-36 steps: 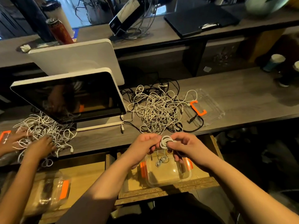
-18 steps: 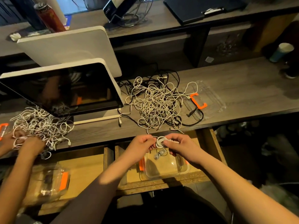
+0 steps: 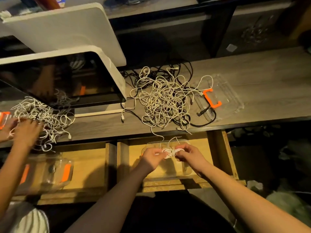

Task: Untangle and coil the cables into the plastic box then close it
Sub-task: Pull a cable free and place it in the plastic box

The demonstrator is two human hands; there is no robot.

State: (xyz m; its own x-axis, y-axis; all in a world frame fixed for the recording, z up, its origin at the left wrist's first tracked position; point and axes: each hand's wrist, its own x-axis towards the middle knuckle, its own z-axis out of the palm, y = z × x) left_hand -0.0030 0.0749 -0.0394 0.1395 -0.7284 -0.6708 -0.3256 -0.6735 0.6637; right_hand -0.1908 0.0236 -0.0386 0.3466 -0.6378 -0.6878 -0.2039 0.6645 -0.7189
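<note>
My left hand [image 3: 152, 156] and my right hand [image 3: 189, 154] both pinch a small coil of white cable [image 3: 169, 151] between them, held over the clear plastic box [image 3: 184, 170] that sits in the open wooden drawer [image 3: 218, 158]. A loose strand runs from the coil up to the tangled pile of white and black cables [image 3: 164, 100] on the desk. The box's clear lid with an orange clip [image 3: 212, 99] lies on the desk to the right of the pile.
A white-framed monitor [image 3: 67, 81] leans over the desk at left. Another person's hands [image 3: 23, 130] work a second cable tangle [image 3: 43, 113] at far left, above a second drawer holding a clear box with orange clips [image 3: 55, 172].
The view has tilted downward and moved closer. My hands keep holding the coil over the box, now spread a little wider on it. The other person's hands moved further into their tangle.
</note>
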